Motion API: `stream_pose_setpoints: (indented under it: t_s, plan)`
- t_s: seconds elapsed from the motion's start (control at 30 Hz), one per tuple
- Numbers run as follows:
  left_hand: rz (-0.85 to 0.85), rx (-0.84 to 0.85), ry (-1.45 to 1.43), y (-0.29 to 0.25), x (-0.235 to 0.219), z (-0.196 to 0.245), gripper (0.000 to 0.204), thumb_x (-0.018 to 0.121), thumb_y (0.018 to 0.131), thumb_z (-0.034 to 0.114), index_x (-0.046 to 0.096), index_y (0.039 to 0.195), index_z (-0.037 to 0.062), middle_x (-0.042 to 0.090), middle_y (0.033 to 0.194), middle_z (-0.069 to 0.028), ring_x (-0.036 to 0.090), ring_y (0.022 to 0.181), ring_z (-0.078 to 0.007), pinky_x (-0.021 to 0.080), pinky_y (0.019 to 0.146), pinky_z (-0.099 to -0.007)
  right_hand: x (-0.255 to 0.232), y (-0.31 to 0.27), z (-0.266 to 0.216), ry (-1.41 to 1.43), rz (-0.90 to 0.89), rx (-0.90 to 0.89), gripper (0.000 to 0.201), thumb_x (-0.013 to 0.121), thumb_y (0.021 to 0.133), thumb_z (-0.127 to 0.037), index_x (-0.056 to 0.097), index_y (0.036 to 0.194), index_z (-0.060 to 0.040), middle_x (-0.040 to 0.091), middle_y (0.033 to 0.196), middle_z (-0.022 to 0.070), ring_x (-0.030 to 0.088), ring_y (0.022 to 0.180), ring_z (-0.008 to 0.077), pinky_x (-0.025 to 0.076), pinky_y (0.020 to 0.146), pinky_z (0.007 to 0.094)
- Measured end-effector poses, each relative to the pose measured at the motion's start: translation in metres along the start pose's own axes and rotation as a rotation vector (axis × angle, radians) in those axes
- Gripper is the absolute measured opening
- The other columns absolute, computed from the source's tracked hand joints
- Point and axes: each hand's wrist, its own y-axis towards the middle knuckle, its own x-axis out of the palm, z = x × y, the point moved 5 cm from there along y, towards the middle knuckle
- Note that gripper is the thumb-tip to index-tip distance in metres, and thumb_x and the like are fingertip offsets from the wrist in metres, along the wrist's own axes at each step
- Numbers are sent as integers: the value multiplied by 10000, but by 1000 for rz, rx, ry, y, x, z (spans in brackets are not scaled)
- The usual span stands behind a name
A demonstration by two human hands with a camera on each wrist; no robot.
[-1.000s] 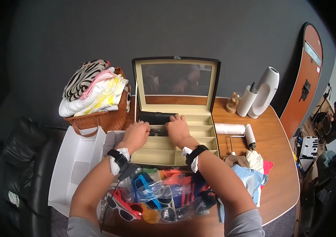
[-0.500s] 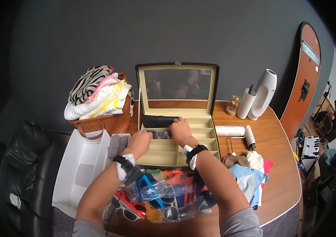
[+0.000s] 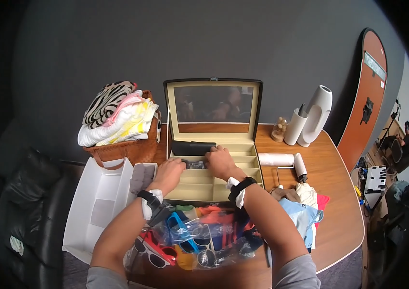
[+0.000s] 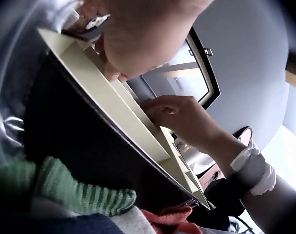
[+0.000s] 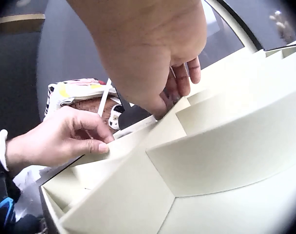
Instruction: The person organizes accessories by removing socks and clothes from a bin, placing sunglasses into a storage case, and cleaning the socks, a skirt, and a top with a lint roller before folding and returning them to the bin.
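Note:
A black display box [image 3: 197, 191] with cream compartments stands with its windowed lid up. Dark glasses [image 3: 196, 165] lie across its second row from the back, behind which a black case [image 3: 192, 148] fills part of the rear row. My left hand [image 3: 168, 174] pinches the left end of the glasses; my right hand [image 3: 222, 164] grips their right end. In the left wrist view the left hand [image 4: 143, 41] and right hand [image 4: 184, 119] reach into the compartments. The right wrist view shows the right hand's [image 5: 143, 58] fingertips low between dividers, the glasses mostly hidden.
Bagged sunglasses [image 3: 180, 229] and colourful socks lie in front of the box. To the left are a white bin [image 3: 77, 212], grey rolled items [image 3: 142, 178] and a basket [image 3: 137, 149] of cloths. Right are a lint roller [image 3: 276, 159], white vases [image 3: 316, 118] and clothes [image 3: 300, 219].
Since a second ago the glasses show more plainly between the hands, which have shifted slightly. The head view has moved a little. Over the last half second both hands stay nearly in place.

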Motion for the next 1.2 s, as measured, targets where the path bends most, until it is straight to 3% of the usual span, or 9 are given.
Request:
stream_pose_setpoints:
  t_s: [0.17,0.3,0.5,0.8,0.87,0.97,1.1,1.13,1.2]
  plan:
    - [130,19,4,-7,-12,5,66,652,862,49,694,913,41,642,997,-144,631,1040,-361,530,871,-469,-24,-24,-21,84,146,-242,258,716,814,-208,741,1031,-71,710,1073,134,652,1065,328,519,914,441]
    - [77,-167,80,-10,-5,-18,117,623,844,-9,672,946,21,634,989,-192,652,1001,-407,540,841,-507,3,-21,-30,-13,12,-197,188,673,843,-184,750,971,-71,732,1023,138,688,1001,324,563,862,431]
    - [24,-159,33,-12,-1,-25,163,613,821,-44,622,982,-28,666,968,-259,696,872,-473,567,779,-549,13,-15,-35,-78,42,-130,177,603,878,-119,763,935,-67,738,1009,142,698,1013,323,593,837,421]
    - [3,-302,69,-6,1,-28,233,621,837,-44,519,1044,-81,690,909,-332,705,909,-492,579,807,-544,17,-11,-33,-6,40,-124,178,599,876,-78,740,978,-42,722,1014,166,692,1020,342,605,843,425]
    - [-27,-417,-33,-12,-3,-31,267,646,822,-25,516,1045,-94,688,930,-352,701,919,-499,575,823,-538,10,-14,-31,5,61,-112,193,597,876,-73,720,1020,-32,713,1036,175,690,1021,343,604,844,424]
    - [-51,-526,-117,-20,-7,-31,327,676,800,-3,507,1058,-112,684,951,-377,695,941,-506,570,851,-527,-21,-22,0,110,96,79,221,596,871,-52,672,1075,-12,692,1073,193,685,1026,348,596,849,430]
    - [-32,-554,-134,-27,6,-43,294,664,805,11,582,1041,-144,682,967,-384,687,974,-509,560,880,-519,-54,-64,87,-68,323,489,256,652,839,-58,646,1086,10,668,1093,189,680,984,351,585,845,451]
    - [-58,-551,-127,-28,5,-42,260,654,810,16,614,1015,-139,682,973,-382,684,980,-510,557,886,-521,-61,-81,103,-160,237,545,220,668,854,-87,676,1058,-4,678,1099,176,690,1008,361,591,829,444]
    - [-109,-538,-114,-27,2,-36,214,634,820,27,678,961,-127,682,984,-379,680,990,-512,551,898,-526,-63,-108,133,20,-59,767,236,659,847,-133,728,996,36,724,1089,277,716,1005,440,594,849,470]
